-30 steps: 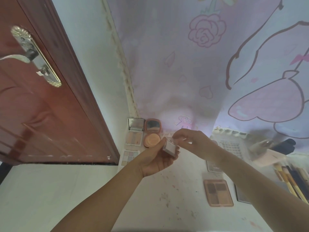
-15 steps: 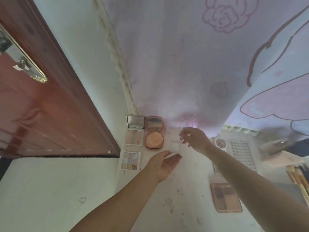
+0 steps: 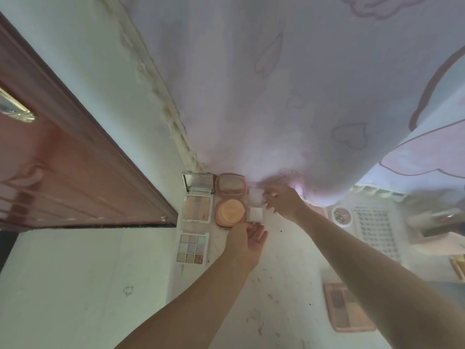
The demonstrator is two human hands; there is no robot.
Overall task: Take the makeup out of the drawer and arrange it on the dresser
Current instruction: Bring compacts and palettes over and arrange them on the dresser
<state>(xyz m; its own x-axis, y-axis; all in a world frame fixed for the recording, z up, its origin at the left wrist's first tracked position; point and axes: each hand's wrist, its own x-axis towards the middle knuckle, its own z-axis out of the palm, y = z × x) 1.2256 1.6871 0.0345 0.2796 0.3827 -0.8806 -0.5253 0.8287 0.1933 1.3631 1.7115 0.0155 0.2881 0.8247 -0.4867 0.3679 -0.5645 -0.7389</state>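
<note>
Small white compact now down on the dresser, right beside the round peach compact.
Kinda blurry, lid edge hidden behind the right hand, which pinches the raised lid. Left hand relaxed, palm up, fingertips just at the compact's near edge, holding nothing. 1 second back, was cradling it mid-air. Brown palette partly covered by the right forearm.
</note>
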